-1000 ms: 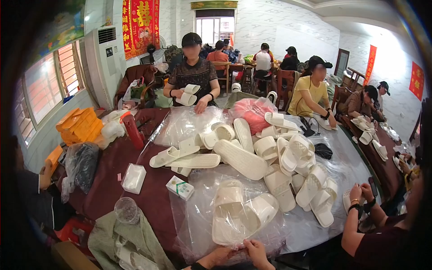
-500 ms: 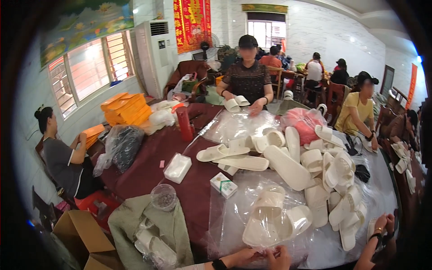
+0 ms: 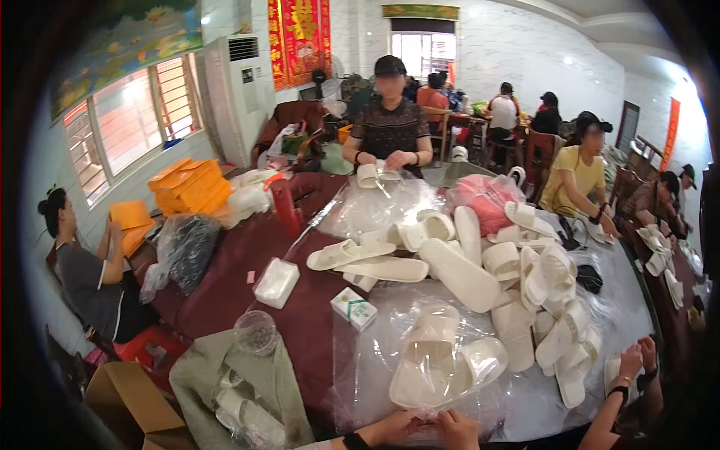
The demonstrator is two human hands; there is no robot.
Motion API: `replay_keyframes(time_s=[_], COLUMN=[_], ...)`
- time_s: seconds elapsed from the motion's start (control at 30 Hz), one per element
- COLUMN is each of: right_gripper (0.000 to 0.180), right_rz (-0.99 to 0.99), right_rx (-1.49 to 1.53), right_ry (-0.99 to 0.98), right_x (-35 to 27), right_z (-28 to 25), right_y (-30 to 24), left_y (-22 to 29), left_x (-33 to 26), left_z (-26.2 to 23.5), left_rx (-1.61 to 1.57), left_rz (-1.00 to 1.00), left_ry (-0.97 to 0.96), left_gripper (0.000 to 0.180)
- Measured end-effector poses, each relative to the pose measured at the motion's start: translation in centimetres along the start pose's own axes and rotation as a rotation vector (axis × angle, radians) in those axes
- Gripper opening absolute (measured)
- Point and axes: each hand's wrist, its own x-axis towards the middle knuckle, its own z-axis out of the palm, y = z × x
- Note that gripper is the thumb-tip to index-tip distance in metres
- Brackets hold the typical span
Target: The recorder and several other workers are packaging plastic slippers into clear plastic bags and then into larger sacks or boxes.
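Observation:
A pair of white slide slippers [image 3: 424, 364] lies in a clear plastic bag [image 3: 367, 390] at the table's near edge, their soles flat and straps up. My left hand [image 3: 399, 427] and my right hand [image 3: 456, 431] are close together at the bag's near edge, fingers pinched on the plastic just below the slippers. A black band circles my left wrist. Exactly how the fingertips grip the film is partly hidden. More loose white slippers [image 3: 457, 274] are heaped just beyond the bag and to its right.
A small white-and-green box [image 3: 354, 309] and a white tissue pack [image 3: 277, 283] lie left of the heap. A round clear tub [image 3: 256, 333] sits on sacking beside a cardboard box [image 3: 135, 401]. Co-workers surround the table; another person's hands [image 3: 634, 367] are at right.
My view has turned slightly right. My hands stay pinched at the bag's edge with little movement. The co-worker across the table has brought both hands together on a slipper pair.

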Motion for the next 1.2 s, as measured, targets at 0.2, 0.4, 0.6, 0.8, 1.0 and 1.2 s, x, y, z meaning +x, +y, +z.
replay_keyframes(time_s=[0.2,0.4,0.6,0.8,1.0,1.2], right_gripper=[0.01,0.024,0.028,0.029,0.028,0.026], right_rz=[-0.002,0.223,0.812,1.009,1.058,1.007], right_rx=[0.022,0.257,1.352,2.067,2.159,2.298], right_ry=[0.16,0.18,-0.029,-0.391,-0.412,-0.455], right_x=[0.2,0.0,0.7,-0.1,0.4,0.2], right_z=[-0.4,1.3,-0.2,0.9,0.2,0.5], right_y=[-1.1,-1.0,-1.9,0.5,-0.6,-0.3], left_y=[0.8,0.4,-1.1,0.2,-1.7,-2.3], left_x=[-0.8,-0.1,0.5,-0.3,0.6,1.2], left_z=[2.3,1.6,-1.1,0.3,-2.9,-3.7], left_rx=[-0.023,0.032,0.057,0.096,-0.006,0.004], left_rz=[-0.063,-0.059,0.042,-0.01,0.016,0.051], left_ry=[0.085,0.19,-0.012,-0.102,-0.056,-0.078], left_gripper=[0.028,0.032,0.031,0.034,0.036,0.031])
